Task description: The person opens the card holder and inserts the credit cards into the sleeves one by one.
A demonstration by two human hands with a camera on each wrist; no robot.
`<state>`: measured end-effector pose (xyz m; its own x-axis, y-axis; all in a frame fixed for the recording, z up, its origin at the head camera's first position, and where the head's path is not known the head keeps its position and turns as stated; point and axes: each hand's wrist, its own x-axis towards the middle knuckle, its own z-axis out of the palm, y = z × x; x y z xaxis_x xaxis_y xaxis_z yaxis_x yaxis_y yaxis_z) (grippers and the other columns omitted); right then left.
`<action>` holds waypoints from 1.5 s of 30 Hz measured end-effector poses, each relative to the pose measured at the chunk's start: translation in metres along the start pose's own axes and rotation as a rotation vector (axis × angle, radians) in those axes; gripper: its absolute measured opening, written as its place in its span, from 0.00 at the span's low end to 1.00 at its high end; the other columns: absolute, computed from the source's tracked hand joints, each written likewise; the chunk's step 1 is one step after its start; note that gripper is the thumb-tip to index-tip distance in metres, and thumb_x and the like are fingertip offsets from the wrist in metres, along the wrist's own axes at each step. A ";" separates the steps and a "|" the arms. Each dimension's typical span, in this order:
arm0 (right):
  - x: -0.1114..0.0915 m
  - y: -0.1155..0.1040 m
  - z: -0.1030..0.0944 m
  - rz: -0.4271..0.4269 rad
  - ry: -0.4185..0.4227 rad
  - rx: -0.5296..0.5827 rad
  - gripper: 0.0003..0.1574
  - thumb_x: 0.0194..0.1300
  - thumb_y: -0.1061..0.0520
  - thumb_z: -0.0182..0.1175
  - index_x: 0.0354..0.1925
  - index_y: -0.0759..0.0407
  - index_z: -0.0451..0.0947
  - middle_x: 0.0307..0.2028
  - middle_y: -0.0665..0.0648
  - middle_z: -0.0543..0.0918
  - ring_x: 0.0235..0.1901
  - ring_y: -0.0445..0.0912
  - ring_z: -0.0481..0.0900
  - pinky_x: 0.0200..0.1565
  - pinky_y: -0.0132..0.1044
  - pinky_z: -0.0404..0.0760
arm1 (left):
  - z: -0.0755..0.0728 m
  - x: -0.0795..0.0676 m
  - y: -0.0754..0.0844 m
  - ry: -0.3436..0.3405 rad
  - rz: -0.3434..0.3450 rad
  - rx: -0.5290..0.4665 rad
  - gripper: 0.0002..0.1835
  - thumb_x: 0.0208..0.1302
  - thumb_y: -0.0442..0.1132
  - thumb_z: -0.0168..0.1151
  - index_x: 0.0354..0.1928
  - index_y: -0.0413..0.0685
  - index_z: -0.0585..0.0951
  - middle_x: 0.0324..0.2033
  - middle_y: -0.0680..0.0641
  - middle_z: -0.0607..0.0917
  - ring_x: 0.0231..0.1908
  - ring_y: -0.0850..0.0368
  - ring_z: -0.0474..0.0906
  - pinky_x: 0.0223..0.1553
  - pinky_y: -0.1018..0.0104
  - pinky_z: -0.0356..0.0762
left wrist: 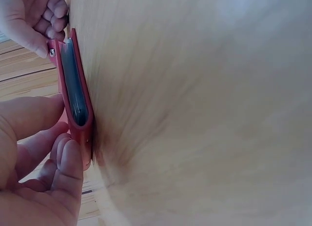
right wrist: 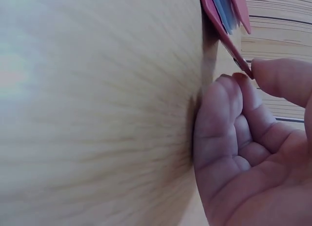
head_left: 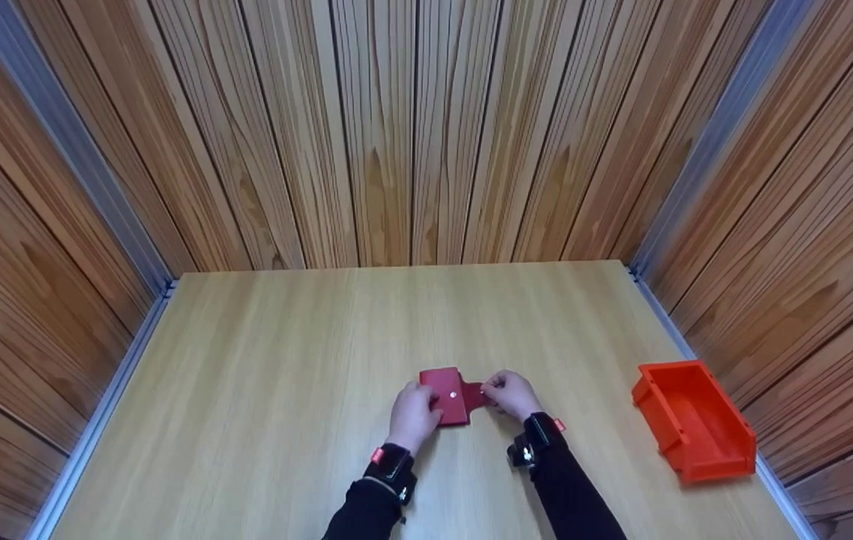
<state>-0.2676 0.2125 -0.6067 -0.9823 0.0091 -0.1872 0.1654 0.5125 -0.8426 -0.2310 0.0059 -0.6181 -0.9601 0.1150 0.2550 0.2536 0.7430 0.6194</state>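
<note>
A red card holder (head_left: pixel 445 381) lies on the table in front of me, with a metal snap (head_left: pixel 454 394) on its cover. My left hand (head_left: pixel 412 414) grips its left, folded side, thumb over the cover and fingers at the spine (left wrist: pixel 84 140). Clear plastic sleeves (left wrist: pixel 73 84) show between the covers in the left wrist view. From the right edge sticks out a closure strap (head_left: pixel 475 395), unfastened. My right hand (head_left: pixel 514 394) pinches the tip of this strap between thumb and fingers, slightly raised off the tabletop in the right wrist view.
An orange plastic bin (head_left: pixel 719 420) stands on the right side of the wooden table (head_left: pixel 283 360), near its edge. Wood-panelled walls (head_left: pixel 388 135) with metal corner rails enclose the back and both sides.
</note>
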 end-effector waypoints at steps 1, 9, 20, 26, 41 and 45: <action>0.000 0.000 0.000 0.008 -0.004 0.012 0.04 0.65 0.64 0.60 0.34 0.66 0.76 0.26 0.56 0.80 0.24 0.46 0.79 0.27 0.37 0.80 | 0.000 0.000 0.000 -0.003 -0.002 -0.001 0.10 0.47 0.30 0.75 0.29 0.39 0.82 0.30 0.46 0.77 0.33 0.48 0.77 0.38 0.54 0.76; 0.000 -0.002 0.002 0.021 -0.010 0.060 0.04 0.64 0.64 0.61 0.33 0.65 0.76 0.23 0.58 0.79 0.22 0.47 0.78 0.25 0.37 0.79 | -0.001 0.000 0.001 -0.005 0.008 0.002 0.10 0.47 0.30 0.75 0.29 0.38 0.81 0.30 0.46 0.77 0.33 0.48 0.77 0.38 0.54 0.76; -0.004 -0.024 0.016 -0.146 0.057 -0.195 0.08 0.60 0.59 0.67 0.27 0.60 0.77 0.23 0.50 0.78 0.24 0.43 0.75 0.28 0.36 0.75 | -0.001 0.000 0.000 0.008 0.027 0.013 0.11 0.47 0.29 0.75 0.30 0.37 0.81 0.30 0.45 0.77 0.33 0.46 0.77 0.37 0.53 0.75; -0.002 -0.033 0.024 -0.184 0.079 -0.293 0.12 0.58 0.59 0.69 0.23 0.57 0.77 0.21 0.48 0.76 0.24 0.43 0.73 0.31 0.37 0.72 | 0.000 0.000 -0.001 0.001 0.024 0.008 0.11 0.47 0.30 0.75 0.29 0.38 0.80 0.30 0.44 0.77 0.33 0.47 0.77 0.37 0.53 0.75; 0.000 -0.045 0.032 -0.249 0.056 -0.431 0.15 0.53 0.60 0.68 0.16 0.55 0.74 0.15 0.46 0.71 0.18 0.42 0.68 0.25 0.36 0.68 | 0.003 0.000 -0.004 0.023 0.048 0.001 0.10 0.47 0.30 0.75 0.28 0.39 0.80 0.29 0.45 0.77 0.31 0.47 0.77 0.36 0.53 0.75; 0.001 -0.046 0.035 -0.276 0.060 -0.463 0.14 0.51 0.61 0.66 0.16 0.54 0.72 0.15 0.45 0.70 0.18 0.42 0.66 0.24 0.35 0.65 | 0.004 0.000 -0.004 0.022 0.049 0.005 0.10 0.47 0.30 0.74 0.28 0.39 0.80 0.29 0.46 0.76 0.31 0.48 0.77 0.36 0.54 0.75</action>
<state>-0.2730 0.1587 -0.5853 -0.9893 -0.1368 0.0501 -0.1419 0.8277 -0.5429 -0.2327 0.0054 -0.6233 -0.9435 0.1372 0.3016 0.2999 0.7403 0.6017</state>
